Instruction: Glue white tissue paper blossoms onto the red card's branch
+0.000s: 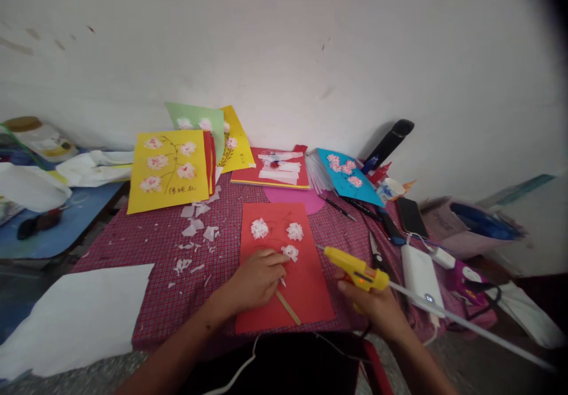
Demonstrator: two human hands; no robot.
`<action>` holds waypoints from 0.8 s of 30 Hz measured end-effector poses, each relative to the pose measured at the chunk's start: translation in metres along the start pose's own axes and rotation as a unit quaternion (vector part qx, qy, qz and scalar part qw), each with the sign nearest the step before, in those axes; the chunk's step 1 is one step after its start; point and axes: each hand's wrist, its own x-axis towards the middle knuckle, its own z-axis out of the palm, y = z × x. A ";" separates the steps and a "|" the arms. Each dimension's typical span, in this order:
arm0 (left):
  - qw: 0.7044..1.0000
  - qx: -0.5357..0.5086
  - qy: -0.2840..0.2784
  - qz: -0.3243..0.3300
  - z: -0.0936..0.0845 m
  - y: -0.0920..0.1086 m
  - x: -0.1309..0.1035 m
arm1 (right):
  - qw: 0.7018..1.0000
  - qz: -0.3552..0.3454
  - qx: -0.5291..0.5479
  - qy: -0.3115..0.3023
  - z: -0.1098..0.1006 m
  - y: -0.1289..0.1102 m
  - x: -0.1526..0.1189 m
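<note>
A red sheet point(306, 288) lies before me with three white-pink paper flowers; the lowest flower point(290, 253) is touched by a fingertip of my left hand point(257, 279). A flat wooden stick point(288, 307) slants out from under that hand across the sheet, and a small white scrap shows beside the fingers. My left hand's fingers are bent, and what they pinch, if anything, is too small to make out. Right of the sheet, my right hand point(370, 300) grips a yellow glue gun point(355, 268), its nozzle toward the sheet and a long glue stick out of its back.
White paper scraps point(193, 227) lie left of the sheet. Flower cards, such as a yellow one point(171, 167) and a blue one point(348, 173), stand behind. On the right are scissors point(376, 252), a white power bank point(421, 277), a phone point(412, 217) and a paper cup point(390, 188).
</note>
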 end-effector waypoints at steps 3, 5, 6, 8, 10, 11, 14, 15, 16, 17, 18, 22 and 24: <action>1.000 0.002 0.000 -0.002 0.000 0.001 0.001 | 0.986 -0.072 -0.145 -0.049 0.003 -0.002 0.001; 1.000 -0.005 0.001 -0.002 0.000 0.002 0.001 | 0.976 -0.096 -0.180 -0.072 0.005 -0.004 0.004; 1.000 -0.009 0.001 -0.003 -0.001 0.002 0.001 | 0.977 -0.094 -0.173 -0.083 0.005 -0.006 0.005; 1.000 -0.017 -0.002 -0.005 -0.002 0.003 0.000 | 0.984 -0.066 -0.135 -0.100 0.003 -0.013 0.010; 1.000 -0.021 -0.003 -0.009 -0.004 0.003 -0.001 | 0.988 -0.032 -0.107 -0.109 -0.001 -0.024 0.018; 1.000 -0.022 -0.003 -0.013 -0.005 0.003 -0.002 | 0.988 -0.019 -0.102 -0.111 -0.004 -0.030 0.023; 0.999 -0.026 0.005 -0.036 -0.010 -0.002 -0.003 | 0.988 0.003 -0.103 -0.116 -0.013 -0.047 0.041; 0.999 -0.030 0.007 -0.044 -0.011 -0.004 -0.002 | 0.987 0.006 -0.103 -0.120 -0.015 -0.051 0.047; 0.998 -0.033 0.008 -0.049 -0.013 -0.007 -0.001 | 0.987 0.007 -0.102 -0.125 -0.017 -0.054 0.052; 0.998 -0.037 0.006 -0.051 -0.014 -0.008 0.001 | 0.985 0.009 -0.102 -0.137 -0.018 -0.056 0.056; 0.998 -0.039 0.002 -0.051 -0.015 -0.010 0.003 | 0.983 0.012 -0.104 -0.149 -0.019 -0.057 0.059; 0.998 -0.045 -0.025 -0.045 -0.017 -0.012 0.014 | 0.975 0.057 -0.117 -0.180 -0.020 -0.056 0.059; 0.998 -0.046 -0.027 -0.040 -0.017 -0.013 0.016 | 0.973 0.071 -0.121 -0.183 -0.019 -0.055 0.053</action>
